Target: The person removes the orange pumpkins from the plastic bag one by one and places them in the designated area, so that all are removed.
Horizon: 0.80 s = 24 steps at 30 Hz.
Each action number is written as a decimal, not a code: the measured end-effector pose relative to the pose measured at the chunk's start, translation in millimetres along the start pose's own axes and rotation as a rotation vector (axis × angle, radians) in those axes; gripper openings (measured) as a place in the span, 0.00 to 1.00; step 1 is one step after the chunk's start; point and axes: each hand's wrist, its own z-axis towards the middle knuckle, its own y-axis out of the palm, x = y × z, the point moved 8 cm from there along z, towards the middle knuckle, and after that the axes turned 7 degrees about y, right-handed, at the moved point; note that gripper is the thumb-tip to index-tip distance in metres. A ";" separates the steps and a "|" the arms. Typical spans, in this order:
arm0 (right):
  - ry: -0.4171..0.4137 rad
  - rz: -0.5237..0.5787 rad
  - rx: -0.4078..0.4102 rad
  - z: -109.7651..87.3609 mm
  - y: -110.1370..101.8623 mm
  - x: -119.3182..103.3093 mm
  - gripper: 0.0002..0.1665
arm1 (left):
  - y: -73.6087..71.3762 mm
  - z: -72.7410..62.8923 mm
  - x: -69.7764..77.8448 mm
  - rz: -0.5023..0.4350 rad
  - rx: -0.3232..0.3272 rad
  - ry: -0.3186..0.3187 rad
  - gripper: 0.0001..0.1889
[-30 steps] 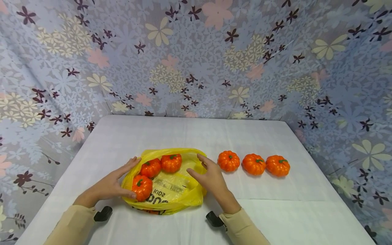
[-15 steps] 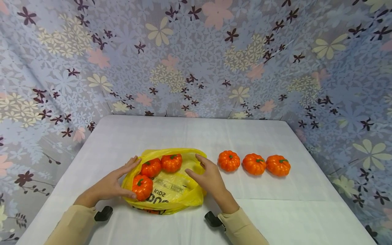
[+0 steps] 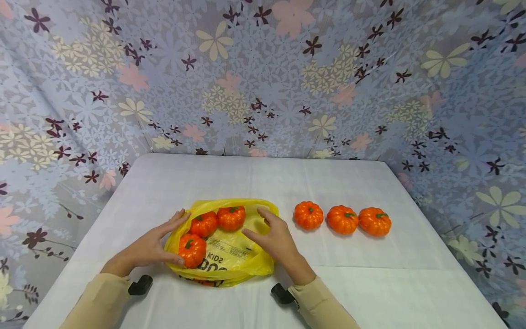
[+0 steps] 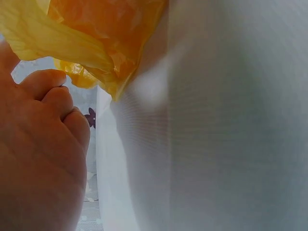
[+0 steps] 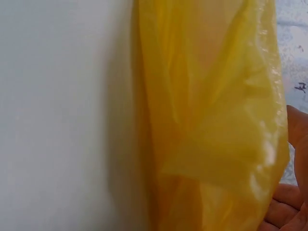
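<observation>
A yellow plastic bag (image 3: pixel 236 269) lies on the table with its mouth spread wide and printed lettering showing inside. Within its left half sit three small orange pumpkins with green stems: a front one (image 3: pixel 191 250), a middle one (image 3: pixel 204 224) and a back one (image 3: pixel 231 218). My left hand (image 3: pixel 144 249) rests along the bag's left rim, thumb and fingers spread apart. Over the right side of the mouth hovers my right hand (image 3: pixel 277 237), its thumb and fingers apart and nothing between them. The yellow plastic (image 5: pixel 216 144) fills much of the right wrist view beside that hand.
Three more pumpkins stand in a row right of the bag: a near one (image 3: pixel 308 215), a middle one (image 3: pixel 342 220) and a far-right one (image 3: pixel 375 222). A white cloth covers the table (image 3: pixel 370 292). Behind hangs a flowered curtain (image 3: pixel 263 91).
My right hand has moved slightly left, farther over the bag's mouth. The left hand, the bag and the pumpkins look the same.
</observation>
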 end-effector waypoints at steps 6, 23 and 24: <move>-0.014 -0.016 -0.013 3.1 8.5 -0.4 0.49 | 0.6 0.7 -0.8 0.004 -0.004 -0.013 0.58; 0.066 -0.148 -0.011 16.0 28.0 -7.9 0.52 | 0.7 0.8 0.8 0.020 -0.009 -0.058 0.59; 0.073 -0.154 -0.015 16.6 29.0 -7.6 0.52 | 1.0 0.8 0.6 0.019 -0.009 -0.059 0.59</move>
